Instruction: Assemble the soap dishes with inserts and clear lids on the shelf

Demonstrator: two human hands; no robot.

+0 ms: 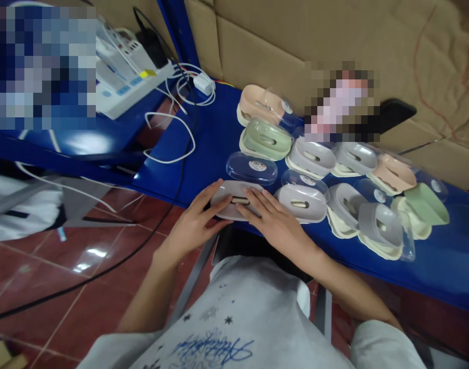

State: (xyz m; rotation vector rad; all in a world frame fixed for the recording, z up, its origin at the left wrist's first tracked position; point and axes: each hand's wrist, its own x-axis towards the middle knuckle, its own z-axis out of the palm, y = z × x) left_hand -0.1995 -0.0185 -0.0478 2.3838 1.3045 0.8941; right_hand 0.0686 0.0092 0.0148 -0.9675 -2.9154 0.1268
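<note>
I have both hands on one grey soap box (236, 201), which lies flat at the near edge of the blue shelf (215, 138), directly in front of me. My left hand (196, 225) cups its left end, fingers curled over the top rim. My right hand (274, 220) lies flat across its right half, fingertips reaching the slot in the middle of the lid. Neither hand is closed into a full grasp; both press and steady the box against the shelf.

Handling judgement: the box looks like thin moulded plastic, so I expect it to be light, stiff and fairly slick, with a glossy surface that gives little friction. It should tolerate firm pressure but may flex or pop apart at the seam. The best hold is across the short sides, at the rounded ends, thumb below the rim and fingers above.

Relative to the grey soap box: a clear lid (251, 168) lies just behind it, touching or nearly so. A second grey box (301, 203) sits just to its right. A green box (265, 139) stands further behind. A white cable (172, 138) trails well to its left rear.
</note>
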